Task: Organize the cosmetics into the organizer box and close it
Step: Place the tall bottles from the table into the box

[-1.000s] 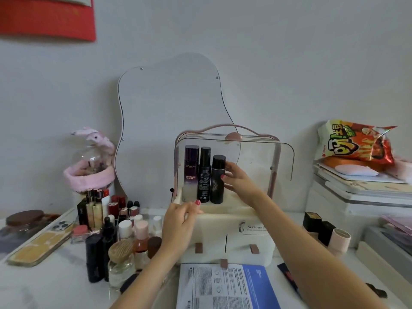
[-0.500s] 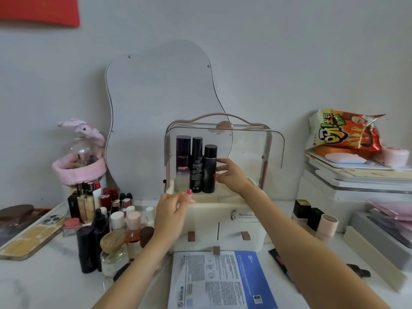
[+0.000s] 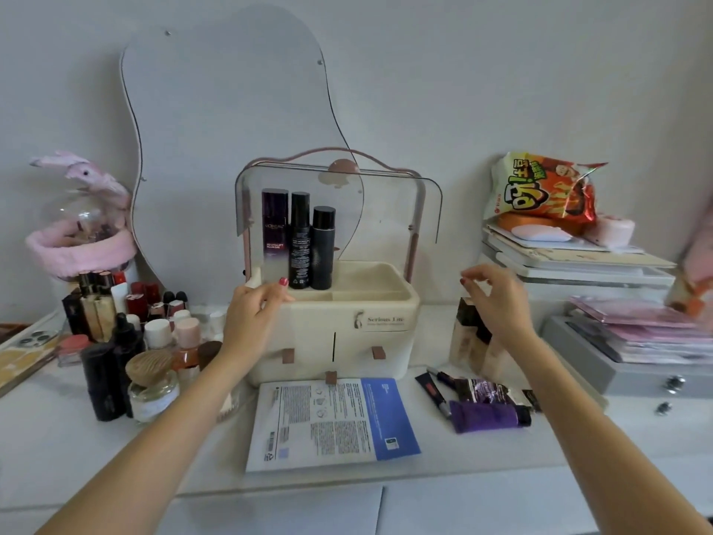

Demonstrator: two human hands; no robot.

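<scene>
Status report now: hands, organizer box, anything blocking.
Left hand holds the organizer box front left corner. Right hand empty, over bottles right of box. Three bottles inside, lid up. Nothing blocking.

Viewpoint: one wide-angle camera on my head, the only view, so no second view shares any part of the scene.
Facing: forward and a little down, square on to the wall behind the white tabletop (image 3: 77,457).
Centre: the organizer box (image 3: 347,334) stands just left of mid-frame at 12 o'clock, seen from slightly above, so I look into its top tray.
Nearness: close, within my arms' reach; both forearms enter from the bottom corners.
Hands: my left hand (image 3: 250,314) sits at 11 o'clock, my right hand (image 3: 497,303) at 1 o'clock.
Edges: straight lines bow towards the frame's borders, and the far right edge is blurred.
</scene>
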